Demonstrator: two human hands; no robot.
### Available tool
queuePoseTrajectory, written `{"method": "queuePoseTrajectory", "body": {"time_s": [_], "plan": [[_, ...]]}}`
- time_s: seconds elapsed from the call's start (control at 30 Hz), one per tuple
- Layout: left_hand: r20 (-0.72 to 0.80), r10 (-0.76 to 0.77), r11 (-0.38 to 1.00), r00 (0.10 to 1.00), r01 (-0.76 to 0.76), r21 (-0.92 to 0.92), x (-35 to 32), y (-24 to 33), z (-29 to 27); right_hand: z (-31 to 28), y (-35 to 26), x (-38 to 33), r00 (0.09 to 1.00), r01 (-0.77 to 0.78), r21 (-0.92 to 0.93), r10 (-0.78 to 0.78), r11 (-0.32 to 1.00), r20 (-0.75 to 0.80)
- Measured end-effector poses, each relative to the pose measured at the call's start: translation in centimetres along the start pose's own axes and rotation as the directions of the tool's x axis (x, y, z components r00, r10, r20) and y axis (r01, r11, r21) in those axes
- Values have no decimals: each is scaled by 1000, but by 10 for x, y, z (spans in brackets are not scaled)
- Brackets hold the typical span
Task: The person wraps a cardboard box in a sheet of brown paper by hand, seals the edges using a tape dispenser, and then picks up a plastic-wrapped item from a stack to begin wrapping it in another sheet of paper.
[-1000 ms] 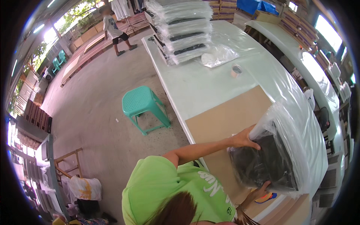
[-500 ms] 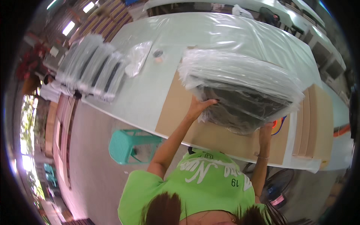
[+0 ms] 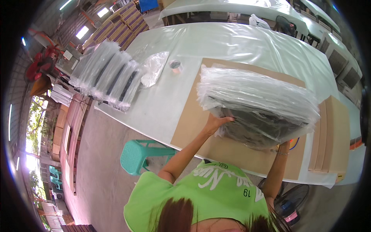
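Observation:
A thick bundle of dark, flat pieces in clear plastic wrap (image 3: 257, 87) is in both my hands, over a flat brown cardboard sheet (image 3: 189, 127). My left hand (image 3: 217, 123) grips its near left edge, thumb on top and the other fingers hidden beneath. At the near right corner, my right hand (image 3: 285, 146) holds the bundle from below, its fingers mostly out of sight. Beside that hand, a small orange, yellow and blue item (image 3: 294, 143) shows partly from under the plastic.
Folded cardboard pieces (image 3: 328, 135) lie at the right. More plastic-wrapped bundles (image 3: 106, 75), a crumpled clear bag (image 3: 154, 69) and a tape roll (image 3: 176, 66) rest on the table's (image 3: 148, 116) left. A green stool (image 3: 135, 156) and a fan (image 3: 291, 201) stand at the near side.
The whole view has shifted, so everything sits lower and further right. The cardboard sheet's far edge now shows beyond the bundle. Both hands keep hold of the bundle; the right is more hidden beneath it.

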State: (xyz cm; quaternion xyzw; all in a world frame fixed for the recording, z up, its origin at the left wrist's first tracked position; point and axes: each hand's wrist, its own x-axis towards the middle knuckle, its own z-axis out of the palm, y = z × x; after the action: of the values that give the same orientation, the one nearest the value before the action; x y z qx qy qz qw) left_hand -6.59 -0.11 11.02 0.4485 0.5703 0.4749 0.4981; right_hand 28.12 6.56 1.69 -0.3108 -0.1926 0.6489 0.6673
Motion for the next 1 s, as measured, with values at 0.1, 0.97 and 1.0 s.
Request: {"method": "queuePoseTrajectory", "body": {"time_s": [0.1, 0.97, 1.0], "plan": [[35, -19, 999, 999, 20, -26, 6, 0, 4, -8, -2, -9, 1000, -8, -40, 8, 999, 2], [-84, 271, 914, 959, -284, -291, 11, -23, 1, 81, -11, -1, 962, 88, 253, -148, 963, 229], [-81, 256, 915, 963, -269, -302, 10, -23, -1, 84, -18, -4, 950, 100, 277, -175, 956, 260]]}}
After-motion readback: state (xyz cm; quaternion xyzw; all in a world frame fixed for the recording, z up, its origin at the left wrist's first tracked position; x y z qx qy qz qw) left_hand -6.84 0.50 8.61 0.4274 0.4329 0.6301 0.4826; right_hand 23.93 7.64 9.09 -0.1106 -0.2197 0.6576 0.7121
